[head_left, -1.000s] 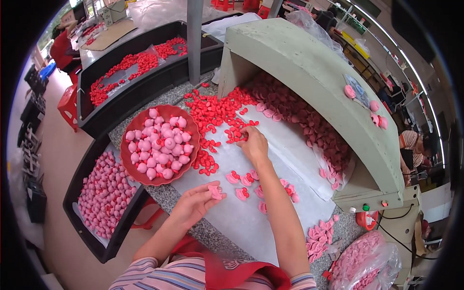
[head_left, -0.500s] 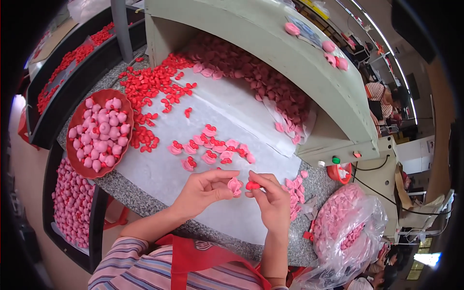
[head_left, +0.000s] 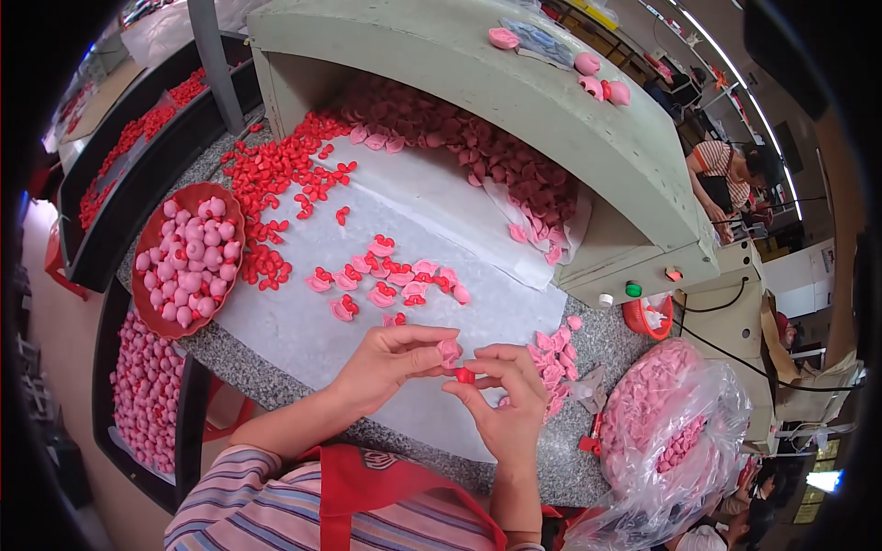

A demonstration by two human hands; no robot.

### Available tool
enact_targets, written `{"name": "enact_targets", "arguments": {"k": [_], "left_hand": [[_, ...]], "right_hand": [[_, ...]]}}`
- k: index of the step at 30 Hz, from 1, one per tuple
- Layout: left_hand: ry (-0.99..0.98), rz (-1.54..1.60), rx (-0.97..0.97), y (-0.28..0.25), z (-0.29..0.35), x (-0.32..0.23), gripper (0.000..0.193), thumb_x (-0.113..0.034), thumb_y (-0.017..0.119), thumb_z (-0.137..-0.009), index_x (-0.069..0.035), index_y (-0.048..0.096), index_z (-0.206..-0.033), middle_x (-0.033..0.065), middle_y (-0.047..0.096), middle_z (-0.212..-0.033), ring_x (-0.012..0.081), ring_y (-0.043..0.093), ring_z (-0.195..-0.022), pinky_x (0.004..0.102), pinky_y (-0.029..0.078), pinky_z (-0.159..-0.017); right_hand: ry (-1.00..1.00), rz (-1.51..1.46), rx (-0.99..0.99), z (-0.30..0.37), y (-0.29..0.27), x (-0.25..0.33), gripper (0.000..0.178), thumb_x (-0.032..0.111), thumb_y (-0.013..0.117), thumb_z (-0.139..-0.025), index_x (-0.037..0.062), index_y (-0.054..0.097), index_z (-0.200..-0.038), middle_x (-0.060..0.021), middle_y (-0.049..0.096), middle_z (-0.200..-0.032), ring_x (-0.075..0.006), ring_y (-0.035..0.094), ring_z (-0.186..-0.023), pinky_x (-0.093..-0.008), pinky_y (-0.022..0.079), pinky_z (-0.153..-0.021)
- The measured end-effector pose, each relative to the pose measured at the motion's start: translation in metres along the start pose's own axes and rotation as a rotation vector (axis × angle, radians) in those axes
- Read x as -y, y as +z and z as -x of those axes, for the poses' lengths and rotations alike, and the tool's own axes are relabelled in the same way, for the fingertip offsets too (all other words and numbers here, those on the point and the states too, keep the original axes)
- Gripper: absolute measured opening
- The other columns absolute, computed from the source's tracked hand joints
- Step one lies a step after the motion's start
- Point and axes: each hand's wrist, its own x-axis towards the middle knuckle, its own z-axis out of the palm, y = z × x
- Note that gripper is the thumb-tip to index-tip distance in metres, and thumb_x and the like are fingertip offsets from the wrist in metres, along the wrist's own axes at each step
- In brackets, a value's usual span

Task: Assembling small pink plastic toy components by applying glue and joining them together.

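Observation:
My left hand (head_left: 386,367) pinches a small hollow pink plastic piece (head_left: 449,351) between thumb and fingers. Close against it, my right hand (head_left: 505,395) grips a small red plastic piece (head_left: 465,375) with the fingertips. The two pieces are nearly touching; whether they meet is hidden by my fingers. Beyond my hands, several pink shells with red bow-shaped pieces (head_left: 383,294) lie on white paper (head_left: 285,321). Loose red pieces (head_left: 285,170) are heaped at the far left of the paper, and pink shells (head_left: 554,363) are piled to the right.
A grey-green arched machine housing (head_left: 441,46) holds more pink pieces inside. At left are a red bowl (head_left: 145,303) of pink round parts and black trays (head_left: 190,413). At right stand a clear plastic bag (head_left: 726,413) of pink pieces and a small orange basket (head_left: 634,317).
My right hand has brought the red piece in to the left, up to the pink piece. The left hand still holds the pink piece. The view has shifted slightly.

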Motion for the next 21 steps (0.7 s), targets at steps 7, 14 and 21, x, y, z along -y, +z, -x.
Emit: {"name": "enact_targets", "arguments": {"k": [7, 14, 21], "left_hand": [[-0.043, 0.133, 0.137, 0.003, -0.008, 0.006, 0.034, -0.003, 0.062, -0.077, 0.001, 0.055, -0.11, 0.0135, 0.06, -0.103, 0.019, 0.059, -0.095, 0.0318, 0.05, -0.08], [0.173, -0.134, 0.089, 0.009, -0.008, 0.004, 0.031, 0.003, 0.062, -0.076, 0.004, 0.056, -0.106, 0.0137, 0.059, -0.105, 0.0179, 0.059, -0.092, 0.03, 0.05, -0.079], [0.281, -0.201, 0.06, 0.006, -0.011, 0.015, 0.02, 0.005, 0.06, -0.076, 0.002, 0.06, -0.095, 0.011, 0.06, -0.096, 0.0161, 0.059, -0.086, 0.0279, 0.05, -0.075]], "right_hand": [[0.25, -0.344, -0.17, 0.008, -0.006, -0.018, 0.029, -0.006, 0.072, -0.063, -0.0029, 0.057, -0.088, -0.0136, 0.058, -0.091, -0.013, 0.059, -0.076, -0.0238, 0.053, -0.061], [0.108, -0.169, -0.075, 0.007, -0.001, -0.001, 0.029, -0.011, 0.069, -0.063, -0.0048, 0.057, -0.089, -0.0138, 0.06, -0.09, -0.0153, 0.06, -0.076, -0.0246, 0.054, -0.065], [0.349, -0.251, 0.044, 0.009, -0.009, 0.0, 0.023, -0.008, 0.068, -0.067, -0.0026, 0.061, -0.088, -0.0116, 0.063, -0.085, -0.0142, 0.061, -0.07, -0.0229, 0.05, -0.061]]}}
